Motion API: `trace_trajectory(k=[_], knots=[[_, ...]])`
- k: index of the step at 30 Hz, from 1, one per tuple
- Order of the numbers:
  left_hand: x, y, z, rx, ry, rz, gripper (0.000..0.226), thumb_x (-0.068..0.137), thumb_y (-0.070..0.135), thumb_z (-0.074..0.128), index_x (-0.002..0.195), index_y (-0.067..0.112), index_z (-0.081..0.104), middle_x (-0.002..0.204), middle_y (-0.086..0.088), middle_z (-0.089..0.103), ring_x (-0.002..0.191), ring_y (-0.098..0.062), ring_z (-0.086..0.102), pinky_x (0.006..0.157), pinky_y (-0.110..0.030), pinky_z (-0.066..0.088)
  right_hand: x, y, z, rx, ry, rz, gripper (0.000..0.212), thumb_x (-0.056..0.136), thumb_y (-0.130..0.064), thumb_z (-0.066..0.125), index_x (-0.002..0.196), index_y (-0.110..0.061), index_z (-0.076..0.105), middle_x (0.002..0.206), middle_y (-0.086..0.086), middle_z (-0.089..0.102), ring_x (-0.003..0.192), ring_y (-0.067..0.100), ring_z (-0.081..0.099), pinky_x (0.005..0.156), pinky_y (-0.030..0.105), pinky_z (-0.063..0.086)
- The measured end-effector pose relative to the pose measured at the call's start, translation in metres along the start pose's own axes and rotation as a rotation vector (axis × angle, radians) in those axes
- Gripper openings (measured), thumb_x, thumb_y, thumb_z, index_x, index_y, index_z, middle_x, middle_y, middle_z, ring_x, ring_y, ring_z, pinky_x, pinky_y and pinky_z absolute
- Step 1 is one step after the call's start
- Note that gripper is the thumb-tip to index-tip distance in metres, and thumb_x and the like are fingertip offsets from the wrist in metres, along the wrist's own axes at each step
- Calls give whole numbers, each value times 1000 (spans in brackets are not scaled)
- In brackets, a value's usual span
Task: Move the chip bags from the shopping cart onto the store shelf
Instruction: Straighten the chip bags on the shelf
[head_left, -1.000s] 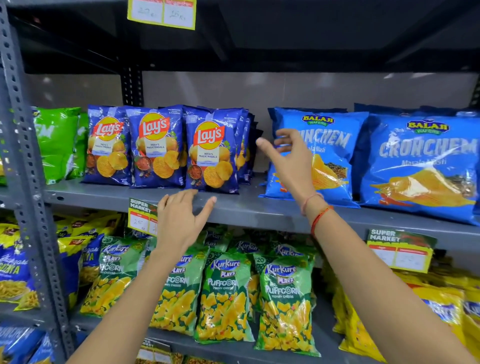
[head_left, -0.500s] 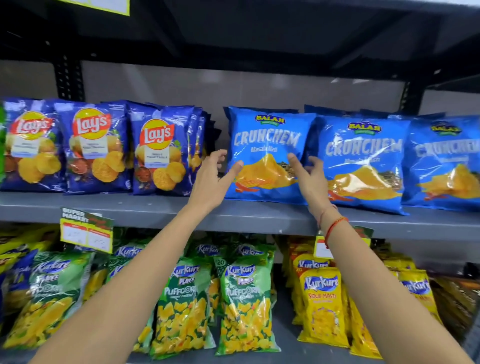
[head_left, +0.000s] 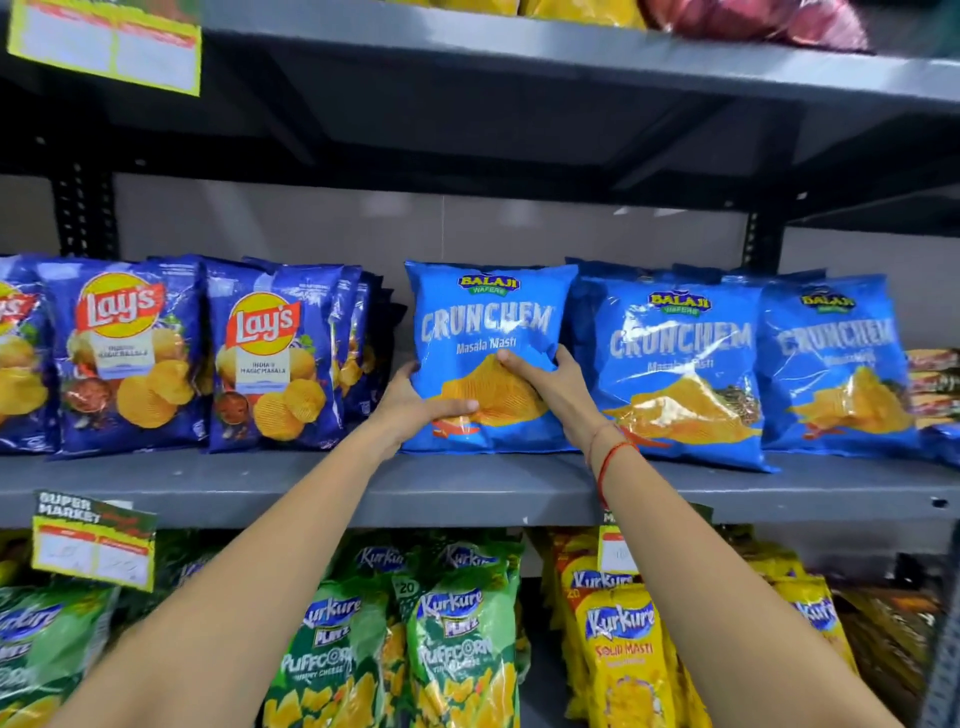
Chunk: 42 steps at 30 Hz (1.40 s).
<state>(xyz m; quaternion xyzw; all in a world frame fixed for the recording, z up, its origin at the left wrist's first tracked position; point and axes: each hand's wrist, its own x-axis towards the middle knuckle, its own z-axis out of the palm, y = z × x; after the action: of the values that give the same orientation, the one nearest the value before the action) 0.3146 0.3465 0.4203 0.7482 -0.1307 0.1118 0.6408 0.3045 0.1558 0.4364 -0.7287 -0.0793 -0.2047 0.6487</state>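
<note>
A light-blue Crunchem chip bag (head_left: 488, 312) stands upright on the grey middle shelf (head_left: 311, 483). My left hand (head_left: 415, 402) grips its lower left side, thumb across the front. On the lower right side, my right hand (head_left: 553, 382) holds the same bag, fingers over the printed chips. Two more Crunchem bags (head_left: 675, 358) stand to its right, touching it. Dark-blue Lay's bags (head_left: 270, 364) stand in rows to the left, a narrow gap away. No shopping cart is in view.
A shelf above (head_left: 519, 57) overhangs the row. Green Kurkure Puffcorn bags (head_left: 457, 639) and yellow Kurkure bags (head_left: 623, 660) fill the shelf below. Price tags (head_left: 93, 545) hang on the shelf edge at left. Black uprights stand behind at left and right.
Both hands have closed onto the lower sides of the leftmost Crunchem bag, which now stands more upright. The view has moved closer and to the right along the shelf.
</note>
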Motion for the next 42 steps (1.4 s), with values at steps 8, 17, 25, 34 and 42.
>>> trace_trajectory(k=[8, 17, 25, 34, 42], knots=[[1, 7, 10, 24, 99, 129, 99, 53, 14, 89, 135, 12, 34, 122, 0, 52, 109, -16, 52, 91, -30, 45, 12, -3, -7, 32, 33, -58, 65, 66, -37, 84, 120, -16, 54, 125, 6, 61, 113, 23, 60, 85, 32, 51], [-5, 6, 15, -42, -25, 63, 52, 65, 3, 81, 101, 22, 50, 101, 3, 59, 78, 0, 56, 57, -10, 47, 15, 3, -7, 19, 19, -39, 77, 64, -34, 85, 129, -11, 49, 127, 6, 61, 110, 21, 61, 85, 31, 51], [-10, 6, 12, 98, 74, 23, 105, 56, 25, 89, 140, 15, 27, 141, -4, 42, 121, -18, 45, 98, -32, 41, -8, -4, -2, -122, 184, -122, 112, 65, -44, 83, 149, -10, 19, 151, 11, 36, 140, 25, 34, 115, 42, 33], [-42, 56, 105, 259, 364, 792, 58, 81, 39, 61, 128, 10, 44, 127, -10, 47, 119, -13, 42, 100, -19, 34, -51, -27, -59, -361, 476, -480, 80, 81, -45, 69, 143, -12, 32, 143, 9, 40, 136, 22, 34, 106, 23, 26], [-35, 55, 191, 239, -92, 225, 106, 75, 47, 70, 147, 11, 2, 157, -10, 14, 144, -23, 15, 114, -35, 18, -40, 1, -181, -327, 534, -167, 97, 67, -51, 78, 143, -13, 32, 145, 10, 42, 134, 25, 39, 109, 37, 35]])
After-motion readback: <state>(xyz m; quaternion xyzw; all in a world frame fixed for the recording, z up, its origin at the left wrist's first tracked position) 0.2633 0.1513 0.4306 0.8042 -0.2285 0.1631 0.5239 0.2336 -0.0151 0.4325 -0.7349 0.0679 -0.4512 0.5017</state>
